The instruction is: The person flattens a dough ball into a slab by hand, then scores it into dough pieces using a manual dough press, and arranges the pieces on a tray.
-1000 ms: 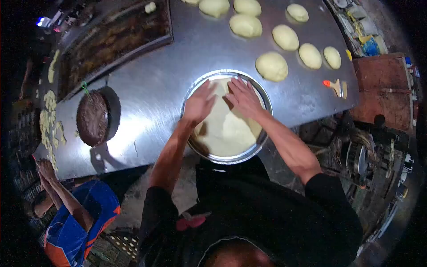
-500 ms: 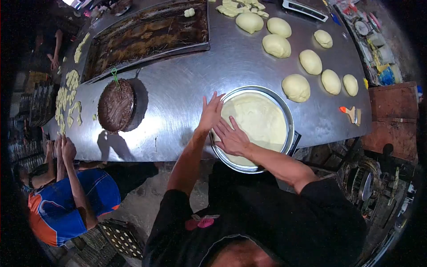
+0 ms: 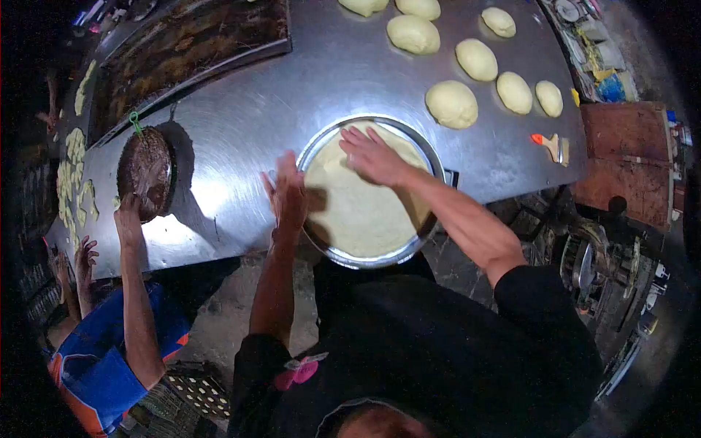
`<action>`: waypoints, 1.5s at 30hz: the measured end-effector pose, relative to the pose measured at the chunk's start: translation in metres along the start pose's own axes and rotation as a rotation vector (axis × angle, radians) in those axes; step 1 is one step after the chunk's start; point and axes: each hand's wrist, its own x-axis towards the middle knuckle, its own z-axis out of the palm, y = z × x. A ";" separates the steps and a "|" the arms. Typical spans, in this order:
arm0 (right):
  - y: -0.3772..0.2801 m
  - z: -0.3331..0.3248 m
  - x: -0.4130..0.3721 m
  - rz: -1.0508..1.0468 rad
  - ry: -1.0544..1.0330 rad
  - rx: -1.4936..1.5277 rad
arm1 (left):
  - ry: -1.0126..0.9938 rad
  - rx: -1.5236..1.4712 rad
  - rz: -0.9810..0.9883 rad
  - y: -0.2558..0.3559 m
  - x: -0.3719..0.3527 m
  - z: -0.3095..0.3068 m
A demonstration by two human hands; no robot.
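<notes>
Both my hands grip nothing: the right hand (image 3: pixel 374 157) spread on the dough (image 3: pixel 365 208) inside the round pan (image 3: pixel 369 260), the left hand (image 3: pixel 290 196) unclenched beside its rim. Even, flat-palmed pressure should work best; the raised wall could crowd my fingers. Dough balls (image 3: pixel 451 104) and a brush (image 3: pixel 553 148) share the counter (image 3: pixel 248 135).

The dough (image 3: pixel 358 208) was pale cream, the pan (image 3: pixel 365 261) silvery, the dough balls (image 3: pixel 452 104) light yellow, the paste (image 3: pixel 147 169) dark brown. One shirt (image 3: pixel 438 350) was black with a pink patch (image 3: pixel 298 374), the co-worker's shirt (image 3: pixel 109 379) blue and orange.
</notes>
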 end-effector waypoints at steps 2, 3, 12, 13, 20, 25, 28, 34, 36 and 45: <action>-0.013 -0.027 -0.007 0.065 0.136 0.295 | 0.069 0.064 0.052 0.031 0.009 -0.011; -0.021 -0.032 -0.014 0.115 0.234 0.328 | 0.149 0.122 0.091 0.047 0.018 -0.014; 0.020 -0.008 -0.038 0.105 0.135 -0.226 | -0.013 0.025 0.260 0.069 0.032 0.010; 0.013 -0.006 -0.044 0.052 0.165 -0.344 | 0.004 0.052 0.210 0.069 0.020 0.011; -0.015 -0.006 -0.052 0.222 0.274 -0.068 | 0.335 0.036 0.346 0.058 0.001 0.005; -0.003 0.009 -0.054 0.235 0.149 -0.178 | -0.062 -0.062 0.419 0.066 0.026 -0.002; -0.007 0.016 -0.053 0.142 0.259 -0.318 | 0.125 0.067 0.221 0.065 0.001 0.009; -0.013 -0.003 -0.045 0.097 0.203 -0.165 | -0.048 0.005 0.187 0.068 -0.001 -0.016; -0.012 0.019 -0.063 0.108 0.152 -0.236 | -0.039 0.077 0.540 0.072 0.029 -0.007; -0.018 -0.018 -0.041 0.174 0.333 0.069 | -0.171 0.018 0.157 0.073 0.024 -0.018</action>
